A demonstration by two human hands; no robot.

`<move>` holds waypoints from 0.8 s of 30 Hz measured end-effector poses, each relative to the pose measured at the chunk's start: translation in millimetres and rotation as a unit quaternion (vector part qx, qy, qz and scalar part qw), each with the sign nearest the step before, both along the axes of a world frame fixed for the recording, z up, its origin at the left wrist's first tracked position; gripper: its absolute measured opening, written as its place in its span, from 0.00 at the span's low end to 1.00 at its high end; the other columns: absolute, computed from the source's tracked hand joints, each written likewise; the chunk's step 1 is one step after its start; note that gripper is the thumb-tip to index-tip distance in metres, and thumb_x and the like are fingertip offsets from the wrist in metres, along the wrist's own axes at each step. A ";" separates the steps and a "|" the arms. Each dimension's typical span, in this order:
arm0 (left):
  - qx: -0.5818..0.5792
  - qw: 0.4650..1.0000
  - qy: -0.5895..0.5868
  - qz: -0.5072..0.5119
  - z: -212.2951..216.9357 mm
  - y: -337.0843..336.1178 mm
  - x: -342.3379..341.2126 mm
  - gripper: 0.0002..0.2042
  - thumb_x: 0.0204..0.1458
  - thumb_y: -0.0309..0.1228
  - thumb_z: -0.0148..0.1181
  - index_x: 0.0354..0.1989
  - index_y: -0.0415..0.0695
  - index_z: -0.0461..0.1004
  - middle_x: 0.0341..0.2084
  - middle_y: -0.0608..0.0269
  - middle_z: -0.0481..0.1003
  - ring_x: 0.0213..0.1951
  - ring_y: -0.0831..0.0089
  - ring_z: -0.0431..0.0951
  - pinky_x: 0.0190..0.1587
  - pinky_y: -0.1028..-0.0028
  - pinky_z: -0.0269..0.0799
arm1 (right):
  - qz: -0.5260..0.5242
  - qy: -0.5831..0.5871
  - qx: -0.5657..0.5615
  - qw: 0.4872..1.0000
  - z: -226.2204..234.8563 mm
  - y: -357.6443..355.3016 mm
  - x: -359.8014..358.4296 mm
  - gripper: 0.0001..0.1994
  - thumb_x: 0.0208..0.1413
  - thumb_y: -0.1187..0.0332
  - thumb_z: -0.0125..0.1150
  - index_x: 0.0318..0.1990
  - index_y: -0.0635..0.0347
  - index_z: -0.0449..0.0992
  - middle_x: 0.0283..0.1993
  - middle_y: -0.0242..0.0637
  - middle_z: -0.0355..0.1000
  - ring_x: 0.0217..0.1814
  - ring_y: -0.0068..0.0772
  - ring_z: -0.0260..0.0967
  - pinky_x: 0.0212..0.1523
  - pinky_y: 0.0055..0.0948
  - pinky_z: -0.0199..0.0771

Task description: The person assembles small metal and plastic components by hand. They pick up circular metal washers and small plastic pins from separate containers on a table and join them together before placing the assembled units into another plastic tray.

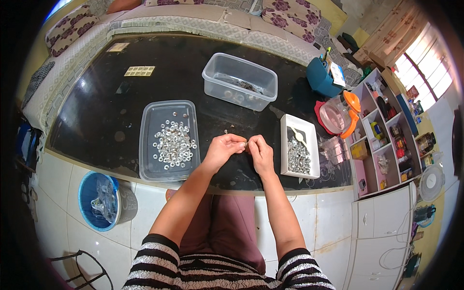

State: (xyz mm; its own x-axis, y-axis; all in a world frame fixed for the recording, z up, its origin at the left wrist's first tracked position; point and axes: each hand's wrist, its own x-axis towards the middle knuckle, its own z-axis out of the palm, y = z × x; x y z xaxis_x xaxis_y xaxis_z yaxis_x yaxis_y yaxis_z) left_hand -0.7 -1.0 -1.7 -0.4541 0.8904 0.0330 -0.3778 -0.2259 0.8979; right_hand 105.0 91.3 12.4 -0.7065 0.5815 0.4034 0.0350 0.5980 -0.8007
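My left hand and my right hand meet above the black table, fingertips pinched together. Between them is a tiny piece, too small and covered to name. Left of my hands lies a clear plastic lid, its rim turned up, with many small silvery ring-shaped parts spread over it. To the right stands a white open box of small metal parts, with a cream plastic spoon on top. Beyond my hands sits a clear plastic tub with dark bits at its bottom.
A clear jug with an orange lid and handle and a teal holder stand at the table's right end. A gold sheet lies far left. A blue bin is on the floor. Shelves rise at right.
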 end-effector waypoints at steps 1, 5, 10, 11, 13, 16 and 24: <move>0.001 1.000 0.002 0.008 -0.8 0.4 -0.4 0.07 0.43 0.23 0.53 0.32 0.35 0.69 0.26 0.63 0.71 0.29 0.80 0.70 0.34 0.82 0.66 | 0.000 0.000 0.000 1.000 2.3 -1.8 -0.2 0.09 0.49 0.66 0.46 0.24 0.62 0.63 0.19 0.38 0.63 0.20 0.31 0.62 0.22 0.24 0.60; 0.014 1.000 -0.006 0.004 -1.1 0.3 -0.4 0.07 0.44 0.23 0.53 0.32 0.35 0.69 0.26 0.62 0.71 0.29 0.80 0.70 0.34 0.83 0.67 | -0.007 -0.019 0.066 0.998 4.7 -4.0 -0.3 0.08 0.49 0.67 0.47 0.24 0.61 0.62 0.19 0.38 0.62 0.20 0.32 0.62 0.22 0.25 0.60; 0.011 1.000 -0.001 -0.005 -1.1 0.4 -0.1 0.07 0.44 0.23 0.53 0.32 0.35 0.69 0.26 0.62 0.71 0.28 0.80 0.70 0.33 0.83 0.67 | -0.001 -0.030 0.089 0.996 3.7 -2.4 0.2 0.08 0.50 0.67 0.46 0.24 0.61 0.62 0.19 0.39 0.62 0.20 0.32 0.63 0.22 0.25 0.60; 0.011 1.000 0.006 -0.012 -1.1 0.2 0.0 0.07 0.44 0.23 0.53 0.31 0.35 0.69 0.26 0.62 0.71 0.28 0.80 0.70 0.33 0.82 0.67 | 0.012 -0.062 0.036 0.997 4.0 -1.1 1.4 0.09 0.50 0.67 0.45 0.24 0.62 0.62 0.19 0.39 0.62 0.20 0.32 0.63 0.22 0.25 0.60; 0.009 1.000 0.005 -0.010 -1.9 0.8 0.2 0.06 0.43 0.22 0.53 0.31 0.35 0.69 0.26 0.62 0.71 0.28 0.80 0.70 0.33 0.82 0.66 | 0.025 -0.093 -0.018 0.995 2.6 0.7 2.2 0.09 0.50 0.67 0.44 0.24 0.62 0.62 0.19 0.39 0.62 0.21 0.32 0.63 0.22 0.26 0.60; 0.007 1.000 -0.001 -0.004 -0.1 0.2 0.2 0.07 0.43 0.22 0.53 0.32 0.35 0.69 0.26 0.63 0.71 0.28 0.81 0.69 0.33 0.83 0.66 | 0.030 -0.062 -0.034 0.997 -1.0 2.2 2.0 0.09 0.51 0.67 0.44 0.24 0.62 0.63 0.19 0.39 0.63 0.21 0.33 0.63 0.23 0.26 0.61; -0.002 1.000 -0.003 0.001 2.0 -0.5 0.8 0.06 0.43 0.22 0.53 0.31 0.36 0.69 0.25 0.64 0.71 0.27 0.82 0.69 0.33 0.83 0.65 | 0.007 -0.025 0.066 0.997 4.9 -3.2 0.3 0.09 0.51 0.66 0.44 0.24 0.62 0.62 0.20 0.40 0.63 0.21 0.36 0.63 0.23 0.26 0.61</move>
State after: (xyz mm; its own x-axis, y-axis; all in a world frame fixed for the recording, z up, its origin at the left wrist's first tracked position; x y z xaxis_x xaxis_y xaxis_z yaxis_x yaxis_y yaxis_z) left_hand 0.0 -1.5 0.3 -0.4555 0.8898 0.0271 -0.3832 -0.2234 0.8962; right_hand 105.3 88.1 17.3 -0.7352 0.5151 0.4407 0.0629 0.6992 -0.7122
